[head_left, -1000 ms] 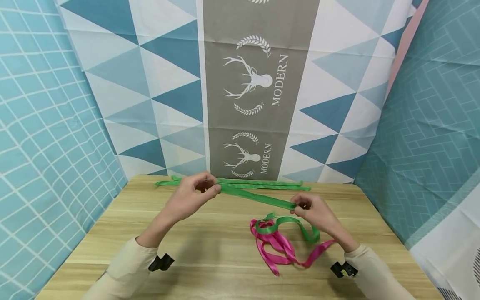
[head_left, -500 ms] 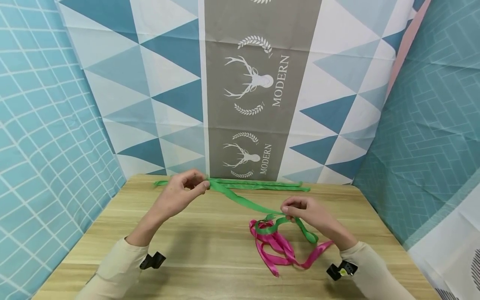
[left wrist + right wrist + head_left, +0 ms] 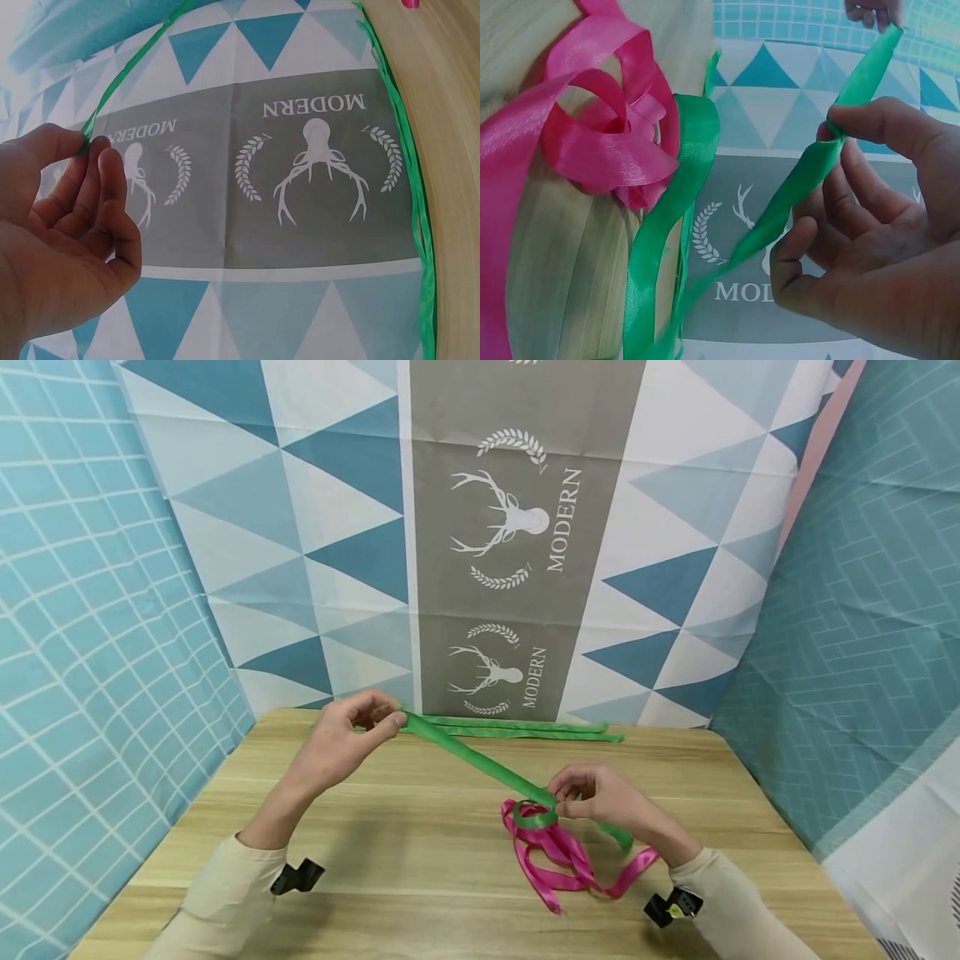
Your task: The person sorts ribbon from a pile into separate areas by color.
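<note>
A green ribbon (image 3: pixel 480 758) slants down from my left hand (image 3: pixel 341 739) to my right hand (image 3: pixel 611 802). Thumb and forefinger of the left hand pinch its upper end, as the left wrist view (image 3: pixel 82 217) of that hand also shows. The right thumb and forefinger pinch it farther along, and in the right wrist view the ribbon (image 3: pixel 795 176) runs on below those fingers. Part of its loose length curls on the table over a tangled pink ribbon (image 3: pixel 566 852), partly hidden behind the right hand.
More green ribbons (image 3: pixel 517 730) lie straight along the back edge of the wooden table (image 3: pixel 420 893). A patterned cloth (image 3: pixel 352 560) hangs behind it, with blue sheets at both sides. Black wrist cameras sit on both sleeves.
My left hand has moved left and slightly up. The right hand has shifted left and down along the ribbon, which sagged midway and is now taut at a steeper slant.
</note>
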`<action>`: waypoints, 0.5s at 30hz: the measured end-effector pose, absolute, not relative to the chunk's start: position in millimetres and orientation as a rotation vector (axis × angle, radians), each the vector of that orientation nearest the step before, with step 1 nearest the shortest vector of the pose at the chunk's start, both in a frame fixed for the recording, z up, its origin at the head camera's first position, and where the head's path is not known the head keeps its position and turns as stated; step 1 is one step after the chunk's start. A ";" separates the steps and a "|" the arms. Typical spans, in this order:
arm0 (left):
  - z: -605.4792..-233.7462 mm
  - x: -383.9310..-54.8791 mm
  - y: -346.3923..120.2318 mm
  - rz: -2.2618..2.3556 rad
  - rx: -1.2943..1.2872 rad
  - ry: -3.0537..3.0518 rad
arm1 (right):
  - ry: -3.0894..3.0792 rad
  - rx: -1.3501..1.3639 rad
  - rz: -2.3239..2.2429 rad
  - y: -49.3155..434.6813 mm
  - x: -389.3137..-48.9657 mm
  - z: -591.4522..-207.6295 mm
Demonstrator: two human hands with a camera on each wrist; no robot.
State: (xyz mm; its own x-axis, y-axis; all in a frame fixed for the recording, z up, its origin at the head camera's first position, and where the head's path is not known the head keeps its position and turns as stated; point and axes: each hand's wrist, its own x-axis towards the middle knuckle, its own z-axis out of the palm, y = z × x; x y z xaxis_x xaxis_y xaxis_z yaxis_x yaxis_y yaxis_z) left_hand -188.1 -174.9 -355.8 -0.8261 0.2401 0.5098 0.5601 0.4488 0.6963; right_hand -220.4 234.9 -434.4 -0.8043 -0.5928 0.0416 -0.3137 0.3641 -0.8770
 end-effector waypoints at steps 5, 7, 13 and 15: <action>-353.1 -187.5 -179.6 -1.337 -0.649 -2.353 | 2.323 -0.796 -1.490 237.5 -223.5 -437.0; -351.8 -187.9 -183.7 -1.348 -0.619 -2.343 | 2.318 -0.805 -1.514 241.8 -225.2 -438.9; -348.3 -191.2 -196.2 -1.346 -0.552 -2.336 | 2.397 -0.973 -1.396 252.4 -228.4 -446.9; -347.3 -191.9 -198.8 -1.323 -0.545 -2.339 | 2.466 -1.051 -1.298 252.0 -227.9 -448.8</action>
State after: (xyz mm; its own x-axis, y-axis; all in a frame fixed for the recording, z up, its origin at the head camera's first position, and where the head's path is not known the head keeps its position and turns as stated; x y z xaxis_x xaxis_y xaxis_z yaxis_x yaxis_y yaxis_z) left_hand -191.9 -198.8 -347.3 -0.8453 0.1378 0.5163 0.5134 0.4769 0.7134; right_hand -227.9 252.0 -448.8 -0.7391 -0.6516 0.1710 -0.5098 0.3751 -0.7742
